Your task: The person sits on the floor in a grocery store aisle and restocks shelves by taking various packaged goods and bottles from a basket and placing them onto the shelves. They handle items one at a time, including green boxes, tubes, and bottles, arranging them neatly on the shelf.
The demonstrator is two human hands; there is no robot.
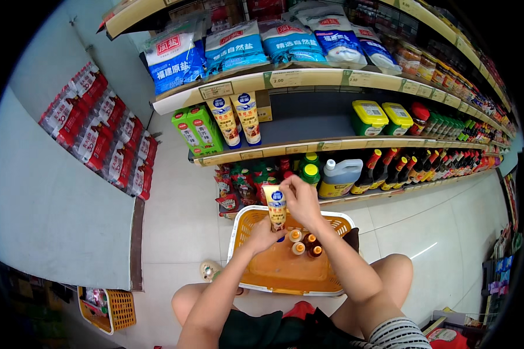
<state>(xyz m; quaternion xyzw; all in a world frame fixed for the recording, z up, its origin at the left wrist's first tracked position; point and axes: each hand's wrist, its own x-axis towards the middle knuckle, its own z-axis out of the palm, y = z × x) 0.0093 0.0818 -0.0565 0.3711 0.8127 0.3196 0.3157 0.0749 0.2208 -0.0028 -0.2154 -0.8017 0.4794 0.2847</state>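
A cream-yellow squeeze tube [276, 208] with a blue cap is held upright over an orange plastic basket [288, 267]. My left hand [265, 235] grips its lower, capped end. At the tube's upper end, my right hand [300, 200] has its fingers bent against the edge. Several small bottles with orange caps [305, 243] stand in the basket, beneath my right forearm. Two matching tubes [236, 120] stand cap down on the middle shelf, beside green boxes [197, 131].
Salt bags [235, 46] lie on the shelf above. Yellow-lidded tubs [369, 118] stand farther right. The bottom shelf holds a large jug [340, 178] and sauce bottles [367, 172]. Red bottle packs [100, 135] are stacked left; another basket [121, 309] sits at lower left.
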